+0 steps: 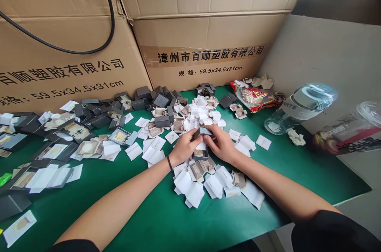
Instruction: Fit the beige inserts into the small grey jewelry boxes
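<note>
Your left hand [186,147] and right hand [220,143] both pinch a small dark box [205,131] in their grip, over the middle of the green desk [149,212]. Just below, an open box [201,154] has something gold inside. You seem partway: loose white papers [202,113] lie heaped, and many dark boxes [144,93] sit behind.

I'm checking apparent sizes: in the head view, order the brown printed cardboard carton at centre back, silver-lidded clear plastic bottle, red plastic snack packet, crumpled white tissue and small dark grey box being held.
1. Cardboard carton
2. Plastic bottle
3. Snack packet
4. White tissue and partly hidden grey box: too alike to rank
</note>
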`<state>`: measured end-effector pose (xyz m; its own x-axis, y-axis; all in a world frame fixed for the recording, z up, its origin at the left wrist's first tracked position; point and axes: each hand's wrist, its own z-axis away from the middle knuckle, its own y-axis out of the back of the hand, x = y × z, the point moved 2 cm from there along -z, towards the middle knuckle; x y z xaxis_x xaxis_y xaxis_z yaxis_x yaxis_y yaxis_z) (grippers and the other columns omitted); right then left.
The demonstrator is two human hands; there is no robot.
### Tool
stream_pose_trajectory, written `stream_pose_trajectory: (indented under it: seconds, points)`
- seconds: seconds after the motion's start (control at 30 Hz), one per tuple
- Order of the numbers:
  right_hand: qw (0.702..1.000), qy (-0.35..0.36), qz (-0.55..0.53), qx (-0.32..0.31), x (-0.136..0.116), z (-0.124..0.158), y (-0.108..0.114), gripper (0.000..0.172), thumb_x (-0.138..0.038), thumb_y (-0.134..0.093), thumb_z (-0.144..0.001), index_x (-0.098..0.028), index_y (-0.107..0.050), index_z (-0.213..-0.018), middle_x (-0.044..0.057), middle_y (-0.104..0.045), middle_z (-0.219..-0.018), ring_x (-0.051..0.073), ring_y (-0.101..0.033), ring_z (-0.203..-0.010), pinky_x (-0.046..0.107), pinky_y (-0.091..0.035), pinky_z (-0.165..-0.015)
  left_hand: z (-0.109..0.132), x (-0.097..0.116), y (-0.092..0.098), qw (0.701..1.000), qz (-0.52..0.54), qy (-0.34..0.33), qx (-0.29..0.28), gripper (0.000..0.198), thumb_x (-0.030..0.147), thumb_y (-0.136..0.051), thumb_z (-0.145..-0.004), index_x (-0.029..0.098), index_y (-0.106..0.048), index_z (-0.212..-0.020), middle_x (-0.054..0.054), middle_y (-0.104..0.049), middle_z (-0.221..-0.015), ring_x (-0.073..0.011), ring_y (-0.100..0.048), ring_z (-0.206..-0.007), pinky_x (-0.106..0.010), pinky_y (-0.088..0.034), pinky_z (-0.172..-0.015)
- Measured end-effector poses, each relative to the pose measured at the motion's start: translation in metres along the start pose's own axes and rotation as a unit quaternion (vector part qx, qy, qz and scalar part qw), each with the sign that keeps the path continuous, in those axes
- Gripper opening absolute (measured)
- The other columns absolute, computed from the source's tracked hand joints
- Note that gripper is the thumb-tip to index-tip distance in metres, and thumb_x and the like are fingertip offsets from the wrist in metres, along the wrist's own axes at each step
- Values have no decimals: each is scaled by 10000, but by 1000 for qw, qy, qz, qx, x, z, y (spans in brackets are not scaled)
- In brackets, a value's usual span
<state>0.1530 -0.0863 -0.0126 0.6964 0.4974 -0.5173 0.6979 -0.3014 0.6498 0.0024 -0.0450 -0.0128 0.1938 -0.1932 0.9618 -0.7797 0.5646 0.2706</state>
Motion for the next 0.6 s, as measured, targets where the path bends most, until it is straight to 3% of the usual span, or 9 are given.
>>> stream_pose_trajectory:
  seconds: [0.6]
  points:
    - [1000,-1,6,22,0,0,3,192,-208,-462,-865,-205,-528,-1046,59,-648,-901,168,-619,-780,285,-498,-679,2,0,-2,997,-77,-15,-12,284,408,-407,-885,156,-531,-933,-26,-568,-823,-149,-508,-745,-251,-405,-682]
